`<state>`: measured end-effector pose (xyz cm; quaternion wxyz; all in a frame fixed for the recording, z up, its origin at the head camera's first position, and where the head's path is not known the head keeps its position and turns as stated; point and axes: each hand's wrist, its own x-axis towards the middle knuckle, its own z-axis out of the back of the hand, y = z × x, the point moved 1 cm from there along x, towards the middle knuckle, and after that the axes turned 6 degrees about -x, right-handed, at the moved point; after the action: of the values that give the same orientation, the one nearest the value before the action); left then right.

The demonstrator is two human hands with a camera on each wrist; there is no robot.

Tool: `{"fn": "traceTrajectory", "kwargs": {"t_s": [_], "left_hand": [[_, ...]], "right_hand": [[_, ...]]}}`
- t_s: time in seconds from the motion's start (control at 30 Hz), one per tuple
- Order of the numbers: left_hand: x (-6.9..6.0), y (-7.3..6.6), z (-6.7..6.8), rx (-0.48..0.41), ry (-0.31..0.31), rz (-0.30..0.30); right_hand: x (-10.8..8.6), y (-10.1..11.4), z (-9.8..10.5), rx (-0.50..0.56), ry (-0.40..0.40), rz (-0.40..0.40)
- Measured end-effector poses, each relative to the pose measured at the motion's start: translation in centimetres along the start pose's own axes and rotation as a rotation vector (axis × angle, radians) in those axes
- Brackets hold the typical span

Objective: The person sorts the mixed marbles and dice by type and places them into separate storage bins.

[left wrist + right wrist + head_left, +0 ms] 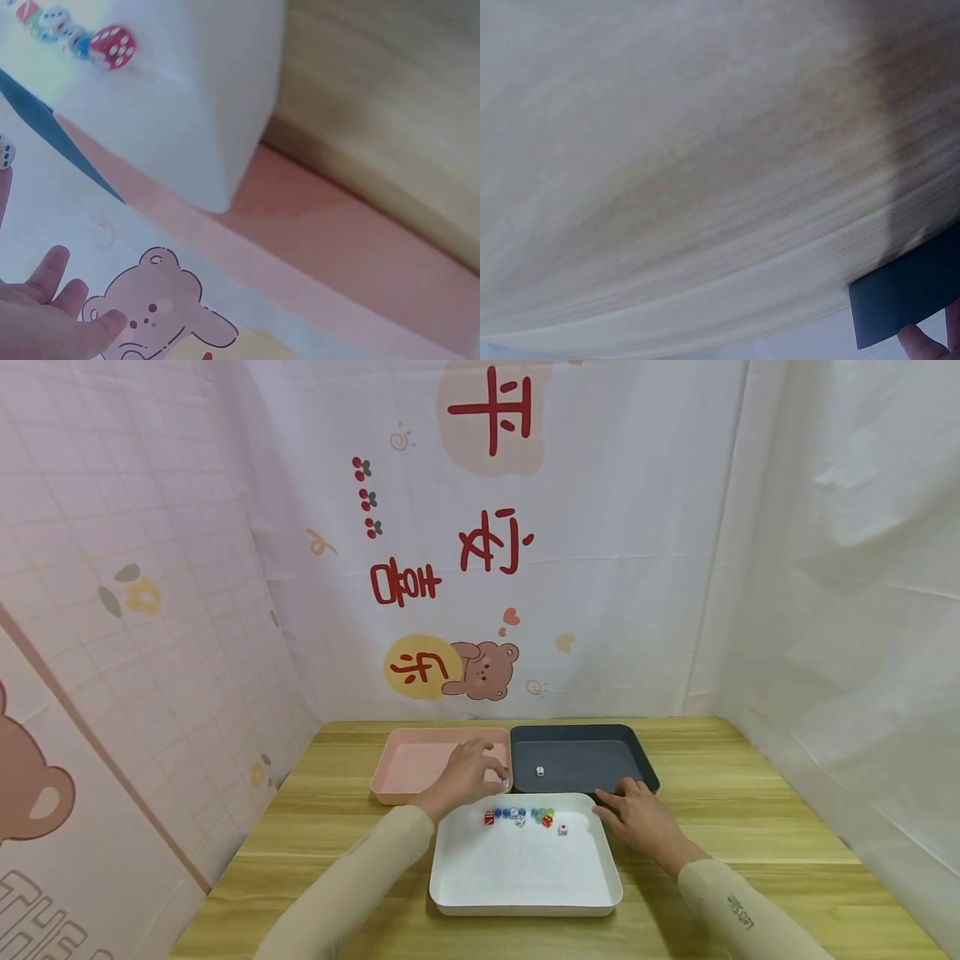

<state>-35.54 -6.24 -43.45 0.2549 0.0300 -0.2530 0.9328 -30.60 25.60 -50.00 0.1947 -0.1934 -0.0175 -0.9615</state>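
Note:
The left hand (pixel 468 774) is over the front right corner of the pink tray (pixel 384 768), pinching a small white die (pixel 505 782). In the left wrist view this white die (pixel 6 151), with blue dots, shows at a fingertip; the other fingers are spread. The right hand (pixel 643 821) has its fingers at the front right edge of the dark tray (pixel 647 766), with its thumb near the white tray's right rim. The right wrist view shows fingertips (pixel 921 343) by the dark tray's wall (pixel 900 304). One white die (pixel 540 771) lies in the dark tray.
In front of both trays stands the white tray (pixel 525 910). Near its back lie a red die (pixel 489 817), another red die (pixel 547 821), several white dice (pixel 562 830), blue beads (pixel 498 813) and green beads (pixel 550 813). A printed cloth (pixel 622 610) hangs behind the wooden table (pixel 720 793).

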Motion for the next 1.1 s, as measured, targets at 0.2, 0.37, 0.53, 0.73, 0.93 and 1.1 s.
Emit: {"fn": "traceTrajectory", "kwargs": {"t_s": [0.2,0.37,0.53,0.73,0.93,1.1], "left_hand": [[1.8,-0.6,0.2,0.014,-0.013,-0.041],[2.9,-1.0,0.2,-0.011,-0.013,-0.037],[3.6,-1.1,0.2,-0.036,-0.015,-0.019],[4.5,-1.4,0.3,-0.057,-0.020,0.042],[5.3,-1.5,0.0,-0.050,-0.017,0.097],[6.0,-1.7,-0.5,-0.023,-0.010,0.093]], "right_hand": [[-0.1,0.0,0.0,-0.002,0.011,-0.008],[-0.1,-0.1,-0.1,0.003,0.014,-0.016],[-0.1,-0.1,-0.1,0.000,0.012,-0.016],[-0.1,-0.2,0.0,-0.001,0.016,-0.024],[0.0,-0.2,0.0,-0.009,0.019,-0.025],[0.1,0.0,-0.1,-0.008,0.025,-0.034]]}}
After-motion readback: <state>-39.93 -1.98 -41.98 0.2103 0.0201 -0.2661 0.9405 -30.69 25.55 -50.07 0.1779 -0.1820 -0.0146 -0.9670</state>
